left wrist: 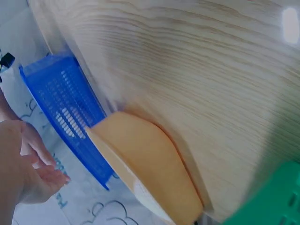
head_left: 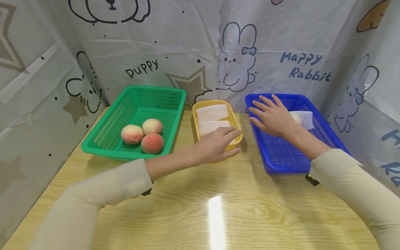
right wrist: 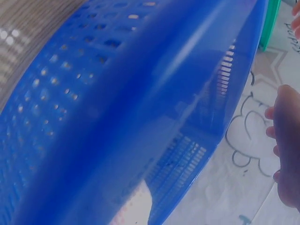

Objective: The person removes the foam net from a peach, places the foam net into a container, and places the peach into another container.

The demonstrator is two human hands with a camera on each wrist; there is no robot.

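Observation:
My left hand (head_left: 217, 145) is above the near side of a small yellow basket (head_left: 236, 119), fingers extended and holding nothing. Inside that basket lie white foam fruit nets (head_left: 212, 113), partly hidden by the hand. My right hand (head_left: 273, 117) hovers over the left part of a blue basket (head_left: 281, 154), its fingers spread and nothing in them. Behind the wrist, a white foam net (head_left: 304, 119) lies in the blue basket, bulging as if around something; its left part is covered by the hand. In the right wrist view a pinkish tint shows on the netted item (right wrist: 136, 206).
At the left stands a green basket (head_left: 93, 147) holding three peaches (head_left: 152, 143). All the baskets sit on a wooden table (head_left: 250, 208), near a printed cloth (head_left: 193, 45) that hangs behind and at both sides.

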